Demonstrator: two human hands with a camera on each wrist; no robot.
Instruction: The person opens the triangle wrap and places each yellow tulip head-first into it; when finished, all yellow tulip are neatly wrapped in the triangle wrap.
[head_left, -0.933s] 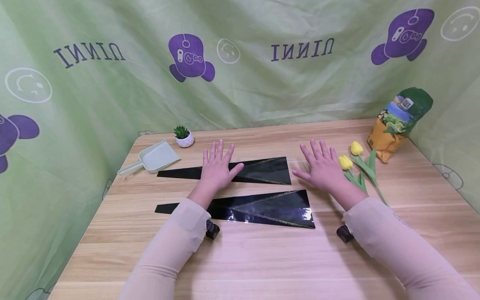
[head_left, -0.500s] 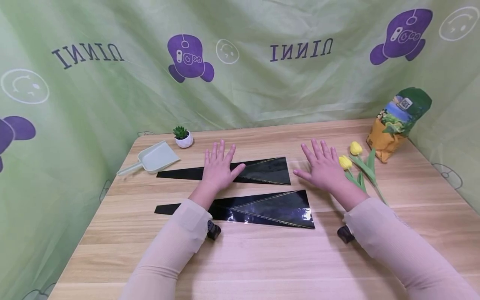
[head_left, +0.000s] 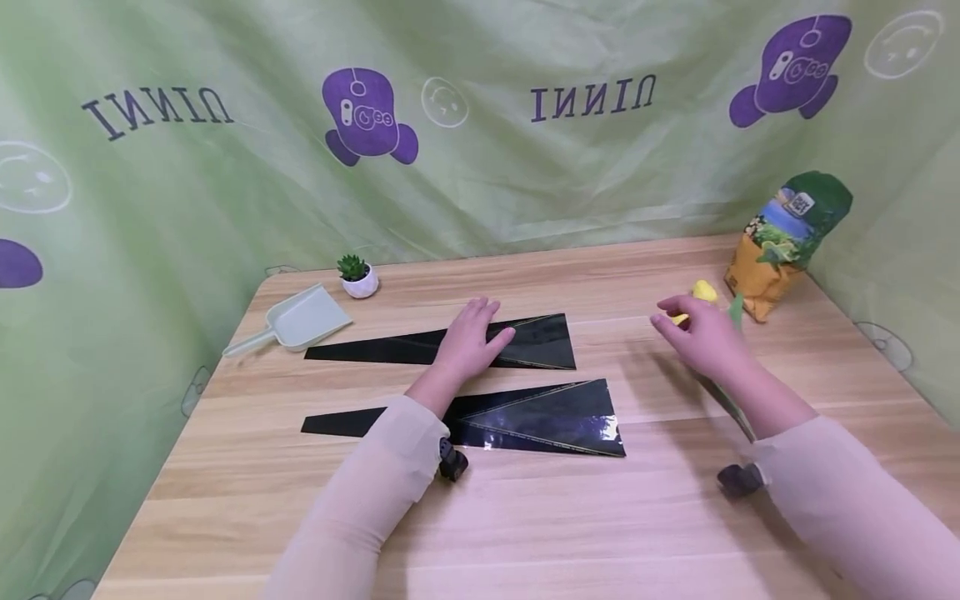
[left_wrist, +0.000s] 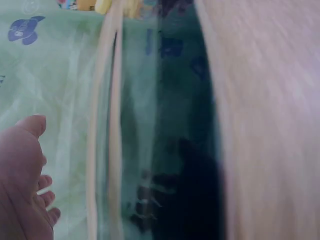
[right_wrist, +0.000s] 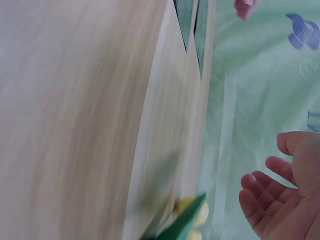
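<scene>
My left hand (head_left: 471, 337) hovers over the far one of two tapered, glossy black sleeves (head_left: 543, 340), its fingers relaxed and holding nothing. The near black sleeve (head_left: 540, 417), edged with thin gold lines, lies under my left forearm. In the left wrist view the left hand (left_wrist: 22, 180) shows loosely bent fingers, and dark reflections fill the sleeve. My right hand (head_left: 708, 337) is above the yellow tulips (head_left: 704, 291), covering much of their blooms and leaves. Seen from the right wrist, that hand (right_wrist: 282, 190) has loosely curved fingers with nothing between them, beside a green leaf (right_wrist: 186, 220).
A pale green dustpan (head_left: 307, 318) and a small potted succulent (head_left: 360, 279) stand at the back left of the wooden table (head_left: 525, 525). At the back right leans a green and orange bag (head_left: 780, 242). A green printed curtain (head_left: 480, 183) hangs behind.
Both hands were spread flat over the table. The right hand has moved right over the tulips with its fingers curving; the left has shifted slightly right and its fingers have drawn together.
</scene>
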